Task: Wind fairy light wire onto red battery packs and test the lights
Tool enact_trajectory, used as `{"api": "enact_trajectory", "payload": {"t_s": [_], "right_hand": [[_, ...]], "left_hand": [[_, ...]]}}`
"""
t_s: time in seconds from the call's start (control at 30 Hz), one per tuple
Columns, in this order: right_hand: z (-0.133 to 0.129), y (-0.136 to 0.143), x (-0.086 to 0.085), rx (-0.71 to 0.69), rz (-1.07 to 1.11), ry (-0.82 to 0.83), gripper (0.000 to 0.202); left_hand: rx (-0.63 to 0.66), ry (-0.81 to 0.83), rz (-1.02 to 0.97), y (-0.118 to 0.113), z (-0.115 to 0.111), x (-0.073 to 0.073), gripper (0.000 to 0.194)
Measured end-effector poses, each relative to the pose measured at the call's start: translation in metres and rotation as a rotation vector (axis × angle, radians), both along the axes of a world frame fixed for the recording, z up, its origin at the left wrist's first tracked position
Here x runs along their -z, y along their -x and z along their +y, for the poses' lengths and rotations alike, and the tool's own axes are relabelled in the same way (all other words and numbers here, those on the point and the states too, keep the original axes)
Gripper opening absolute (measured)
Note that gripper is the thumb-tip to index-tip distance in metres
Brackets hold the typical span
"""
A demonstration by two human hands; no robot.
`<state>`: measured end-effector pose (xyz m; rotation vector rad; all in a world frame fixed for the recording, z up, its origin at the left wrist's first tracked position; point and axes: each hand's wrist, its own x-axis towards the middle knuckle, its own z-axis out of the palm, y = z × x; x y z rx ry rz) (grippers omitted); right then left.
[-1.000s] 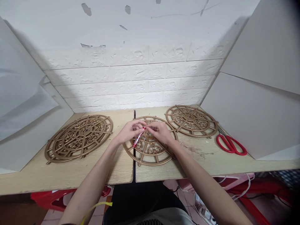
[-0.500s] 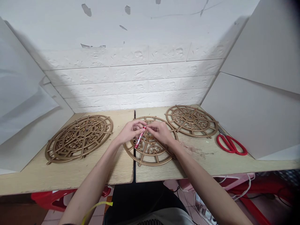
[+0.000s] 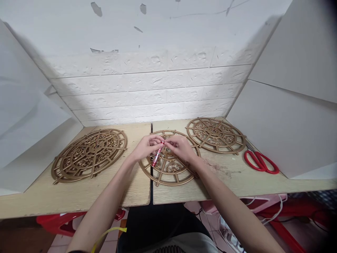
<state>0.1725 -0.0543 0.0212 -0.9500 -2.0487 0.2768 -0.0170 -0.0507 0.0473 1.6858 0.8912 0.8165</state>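
A slim red tube with whitish markings (image 3: 156, 159) is held slanting above the middle gold openwork disc (image 3: 175, 182). Near its upper end my left hand (image 3: 146, 147) grips it between thumb and fingers. My right hand (image 3: 180, 146) has its fingertips pinched together at that same upper end, against the left fingertips. What exactly the right fingertips hold is too small to make out. Beneath both hands the disc lies flat across the gap between two table boards, with rings, spokes and scrollwork showing.
Stacked gold discs (image 3: 91, 156) lie at the left, and another gold disc (image 3: 215, 135) is at the back right. Red-handled scissors (image 3: 260, 162) rest near the right white panel (image 3: 284, 130). A white brick-patterned wall (image 3: 158, 82) closes off the back.
The hands and the tube hold almost the same pose. The whole view has shifted very slightly.
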Motion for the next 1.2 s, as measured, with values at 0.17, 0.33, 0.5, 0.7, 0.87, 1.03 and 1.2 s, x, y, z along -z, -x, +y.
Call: {"api": "enact_trajectory", "payload": {"t_s": [0.17,0.33,0.5,0.7,0.87,1.03,1.2], "right_hand": [[-0.001,-0.005,-0.005,0.012,0.069,-0.05,0.014],[0.0,-0.007,0.0,-0.128,-0.183,0.051,0.01],[0.0,-0.004,0.003,-0.226,-0.264,0.113,0.008],[-0.004,-0.002,-0.001,-0.323,-0.208,0.243,0.005],[-0.004,-0.003,-0.004,-0.337,-0.24,0.321,0.013],[-0.004,-0.004,-0.006,-0.361,-0.226,0.337,0.006],[-0.007,-0.002,-0.008,-0.342,-0.194,0.339,0.007]], "left_hand": [[-0.159,0.093,-0.077,-0.003,0.004,0.007,0.033],[-0.358,0.161,-0.13,-0.011,0.009,0.017,0.03],[-0.412,0.202,-0.16,-0.014,0.012,0.021,0.023],[-0.43,0.209,-0.154,-0.015,0.013,0.023,0.021],[-0.441,0.2,-0.133,-0.016,0.013,0.023,0.016],[-0.453,0.185,-0.116,-0.016,0.016,0.026,0.014],[-0.469,0.15,-0.093,-0.017,0.018,0.031,0.015]]}}
